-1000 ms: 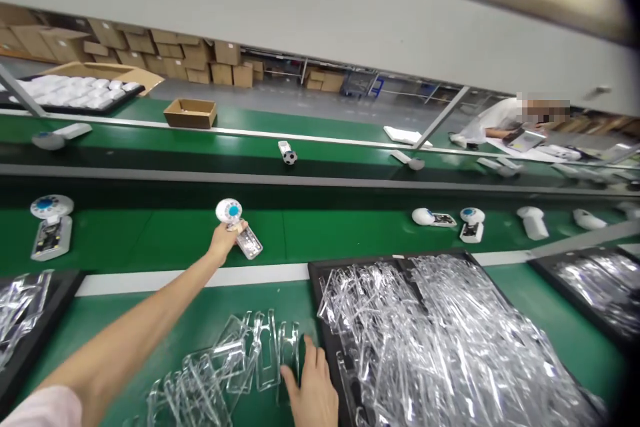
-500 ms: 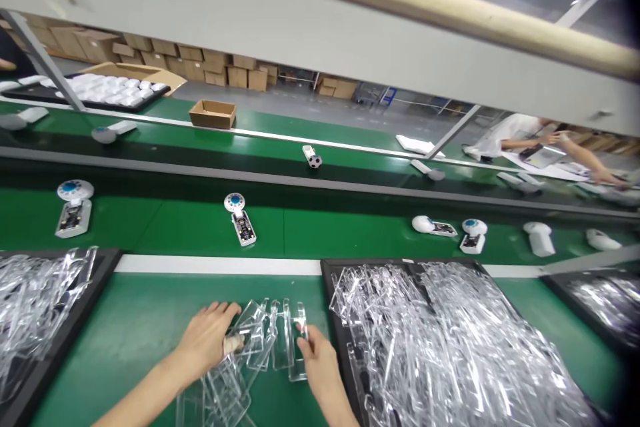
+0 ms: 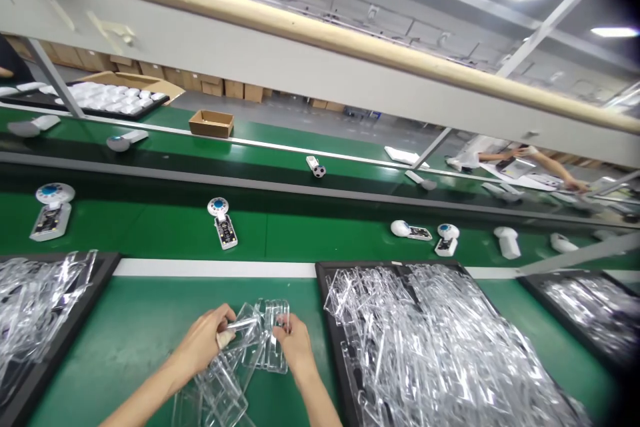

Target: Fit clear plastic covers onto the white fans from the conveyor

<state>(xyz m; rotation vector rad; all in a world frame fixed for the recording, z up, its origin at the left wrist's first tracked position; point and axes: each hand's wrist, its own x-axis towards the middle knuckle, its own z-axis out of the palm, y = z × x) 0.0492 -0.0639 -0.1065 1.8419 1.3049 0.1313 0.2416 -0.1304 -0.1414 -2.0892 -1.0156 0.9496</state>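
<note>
Clear plastic pieces (image 3: pixel 223 390) lie in a loose pile on the green worktop (image 3: pixel 135 320). My left hand (image 3: pixel 207 339) is closed on a clear piece at the pile's upper left. Its thumb has a pale covering. At the right end of a close row of clear pieces (image 3: pixel 270 360), my right hand (image 3: pixel 293 340) pinches the outermost piece. The row stands side by side, touching or nearly so. Glare and overlap hide where single pieces begin and end.
A black tray (image 3: pixel 340 373) heaped with clear pieces is at right, another tray (image 3: pixel 65 320) at left. Beyond, white devices (image 3: pixel 226 232) lie on the green conveyor (image 3: pixel 165 230). A rail (image 3: pixel 300 33) crosses above. A person's arm (image 3: pixel 555 167) shows far right.
My right hand has moved left, and the clear pieces between my hands are now closer together. The near-belt devices have shifted left, the far-belt ones slightly right. The view has tilted up.
</note>
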